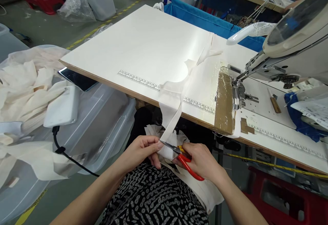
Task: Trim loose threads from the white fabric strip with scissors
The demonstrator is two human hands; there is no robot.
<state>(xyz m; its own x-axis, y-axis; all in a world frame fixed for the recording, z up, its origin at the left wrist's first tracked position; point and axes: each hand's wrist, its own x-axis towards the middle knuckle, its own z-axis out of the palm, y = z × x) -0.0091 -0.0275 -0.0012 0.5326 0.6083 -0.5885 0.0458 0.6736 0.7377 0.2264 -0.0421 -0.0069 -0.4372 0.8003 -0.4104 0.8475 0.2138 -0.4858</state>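
My left hand (148, 149) pinches the lower end of a cream fabric strip (172, 124) just off the table's front edge. From there the strip runs up across the white table. My right hand (198, 158) is closed around scissors (186, 166) with red and yellow handles. Their blades point left and meet the fabric beside my left fingertips; whether they are parted I cannot tell. More cream cloth (202, 191) lies over my lap, below both hands.
A sewing machine (289, 57) stands at the right of the white table (123, 44), near a small wooden-handled tool (275, 102). At left, a plastic bin (102, 115) bears cream fabric pieces (28, 85), a white power bank (63, 105) with a black cable, and a phone (77, 78).
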